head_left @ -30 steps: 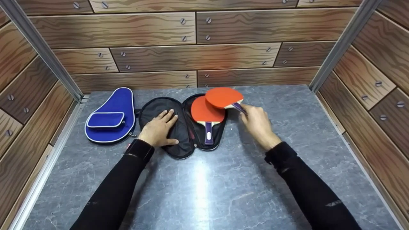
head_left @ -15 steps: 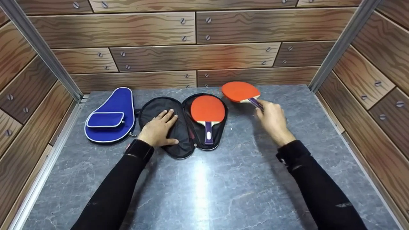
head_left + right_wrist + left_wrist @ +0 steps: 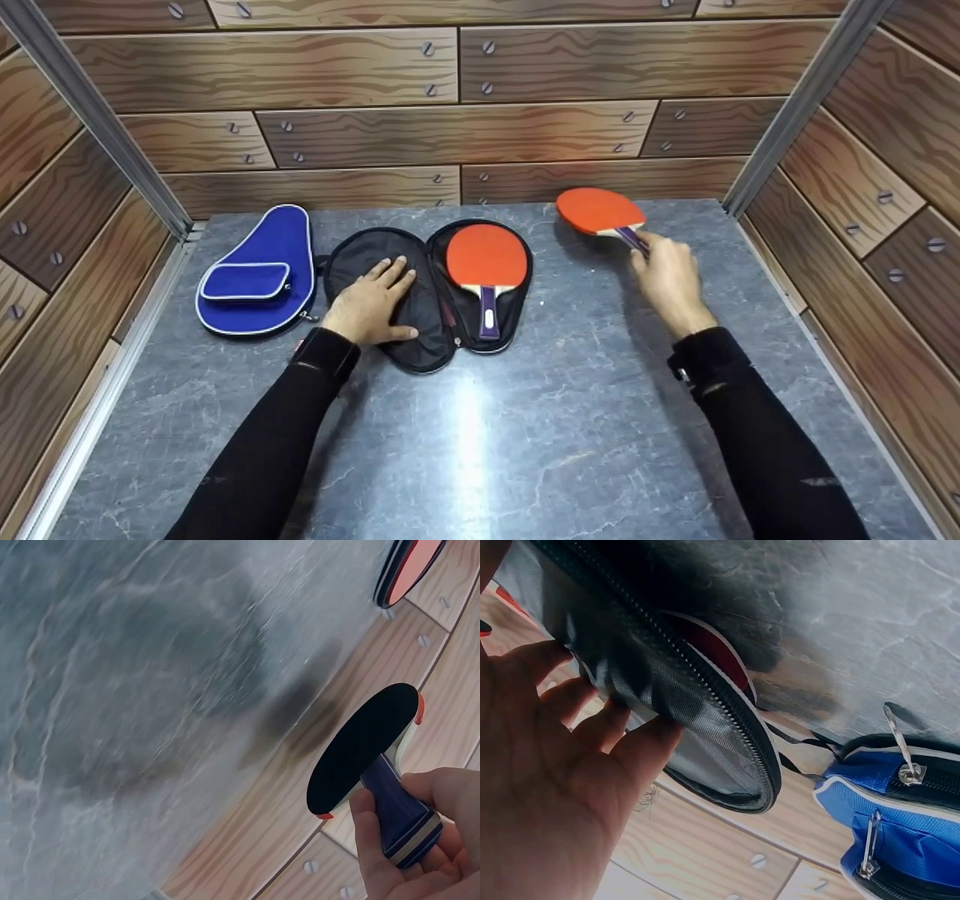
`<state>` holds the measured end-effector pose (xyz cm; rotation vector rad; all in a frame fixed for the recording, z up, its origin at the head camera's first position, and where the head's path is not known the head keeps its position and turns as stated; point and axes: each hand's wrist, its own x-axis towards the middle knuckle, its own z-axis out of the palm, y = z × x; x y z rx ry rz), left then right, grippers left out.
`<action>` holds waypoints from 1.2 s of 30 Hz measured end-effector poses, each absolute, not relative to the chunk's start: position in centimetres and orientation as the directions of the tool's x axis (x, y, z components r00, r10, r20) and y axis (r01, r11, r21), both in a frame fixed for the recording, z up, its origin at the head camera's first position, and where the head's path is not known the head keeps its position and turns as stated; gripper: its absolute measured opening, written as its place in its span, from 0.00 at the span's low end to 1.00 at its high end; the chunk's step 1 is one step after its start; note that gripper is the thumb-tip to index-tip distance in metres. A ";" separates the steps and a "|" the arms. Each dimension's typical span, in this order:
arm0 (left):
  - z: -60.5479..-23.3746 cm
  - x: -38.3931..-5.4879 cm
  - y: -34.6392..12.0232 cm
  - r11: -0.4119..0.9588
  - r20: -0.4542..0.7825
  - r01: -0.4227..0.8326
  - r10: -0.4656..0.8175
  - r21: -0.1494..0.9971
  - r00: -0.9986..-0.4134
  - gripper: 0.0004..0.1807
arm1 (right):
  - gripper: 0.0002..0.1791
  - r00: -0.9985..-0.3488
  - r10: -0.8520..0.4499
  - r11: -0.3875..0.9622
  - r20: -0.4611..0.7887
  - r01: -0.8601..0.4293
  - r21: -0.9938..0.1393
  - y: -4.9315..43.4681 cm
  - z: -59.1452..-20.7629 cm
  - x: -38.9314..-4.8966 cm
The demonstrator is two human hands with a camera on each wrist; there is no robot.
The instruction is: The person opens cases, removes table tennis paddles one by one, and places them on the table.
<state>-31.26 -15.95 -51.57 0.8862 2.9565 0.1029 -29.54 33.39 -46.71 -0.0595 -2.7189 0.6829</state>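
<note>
Right now the left hand (image 3: pixel 369 302) is lying flat, fingers spread, pressing on the black lining of the open paddle case (image 3: pixel 375 247), which is resting on the grey counter (image 3: pixel 480 435). Inside the case's right half a red paddle (image 3: pixel 487 259) is lying face up, its purple handle pointing toward the person. Meanwhile the right hand (image 3: pixel 670 283) is gripping the purple handle of a second paddle (image 3: pixel 598 210), fingers curled around it, and is holding it above the counter's far right part, well apart from the case; the right wrist view is showing its black underside (image 3: pixel 364 746). Just beside the open case, to its left, a zipped blue case (image 3: pixel 255 274) is lying flat.
</note>
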 end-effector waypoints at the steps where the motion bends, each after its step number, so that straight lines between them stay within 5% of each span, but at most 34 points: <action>1: -51.9 -31.6 -16.1 0.832 -0.031 0.549 0.553 0.084 -0.833 0.62 | 0.24 -0.942 0.127 0.884 0.312 -0.035 -0.466 33.6 -46.7 -29.6; 36: -50.0 -30.0 -15.6 0.841 -0.045 0.537 0.540 0.064 -0.840 0.58 | 0.25 -0.916 0.330 0.851 0.229 0.183 -0.493 42.1 -48.1 -30.7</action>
